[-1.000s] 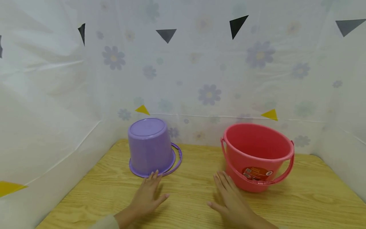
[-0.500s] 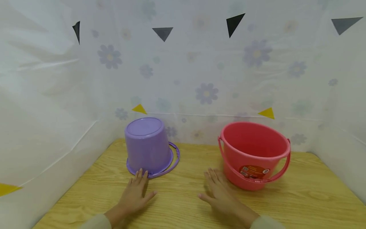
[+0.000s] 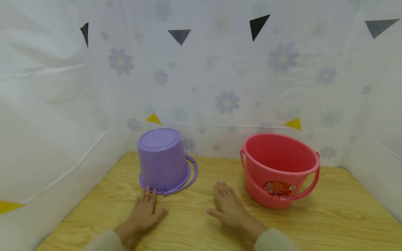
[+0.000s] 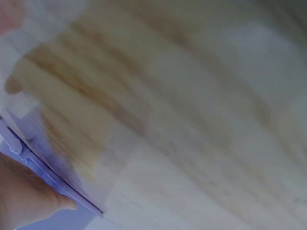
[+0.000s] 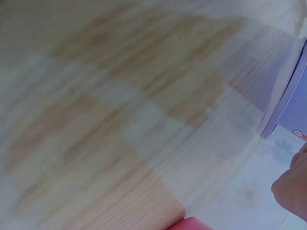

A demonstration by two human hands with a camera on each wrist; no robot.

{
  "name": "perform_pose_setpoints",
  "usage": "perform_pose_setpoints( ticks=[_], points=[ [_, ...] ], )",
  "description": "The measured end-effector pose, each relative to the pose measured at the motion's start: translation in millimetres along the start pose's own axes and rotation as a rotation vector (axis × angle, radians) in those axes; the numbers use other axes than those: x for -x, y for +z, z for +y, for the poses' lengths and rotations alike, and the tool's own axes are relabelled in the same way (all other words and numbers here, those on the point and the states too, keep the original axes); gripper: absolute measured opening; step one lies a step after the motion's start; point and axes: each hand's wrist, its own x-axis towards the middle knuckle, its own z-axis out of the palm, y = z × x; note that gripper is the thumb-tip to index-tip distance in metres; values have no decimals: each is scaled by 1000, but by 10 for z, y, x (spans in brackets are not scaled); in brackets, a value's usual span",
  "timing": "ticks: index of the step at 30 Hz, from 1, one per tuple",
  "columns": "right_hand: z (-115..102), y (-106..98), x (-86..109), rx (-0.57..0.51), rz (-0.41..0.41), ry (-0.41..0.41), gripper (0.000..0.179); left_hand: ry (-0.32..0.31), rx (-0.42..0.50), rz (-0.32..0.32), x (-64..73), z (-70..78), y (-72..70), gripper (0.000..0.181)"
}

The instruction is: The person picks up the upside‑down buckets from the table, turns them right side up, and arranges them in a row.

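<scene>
A purple bucket (image 3: 163, 162) stands upside down on the left of the table, its handle (image 3: 195, 170) lying out to the right. My left hand (image 3: 142, 212) lies flat with fingers straight, fingertips just in front of the bucket's rim; whether they touch it I cannot tell. In the left wrist view that hand (image 4: 26, 194) shows beside the purple rim. To the right, a red bucket (image 3: 257, 165) sits upright, its handle hanging down in front. My right hand (image 3: 230, 209) is left of it, palm down, fingers extended, holding nothing.
The wood-grain table (image 3: 188, 223) carries both buckets. White flower-patterned sheeting (image 3: 201, 76) encloses the back and sides, with black, grey and yellow triangles on it. A label (image 3: 279, 188) is on the red bucket's front.
My right hand has moved left, away from the red bucket. The left hand has drawn slightly left and back from the purple bucket's rim. Both buckets stay in place; the view shifts a little.
</scene>
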Motion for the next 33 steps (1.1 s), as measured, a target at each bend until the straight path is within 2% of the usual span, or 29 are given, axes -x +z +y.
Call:
perform_pose_setpoints(
  ticks=[4, 14, 27, 33],
  points=[
    [-56, 18, -54, -24, -4, -18, 83, -22, 39, -39, 0, -8, -22, 87],
    [-164, 94, -171, -49, -51, -26, 85, -41, 59, -131, -29, -50, -34, 88],
    [-260, 259, -312, -87, -118, -26, 86, -22, 112, -114, -1, 16, -23, 84],
    [-316, 294, -359, -61, -153, -24, 84, -24, 125, -103, 23, 85, -13, 83]
  ],
)
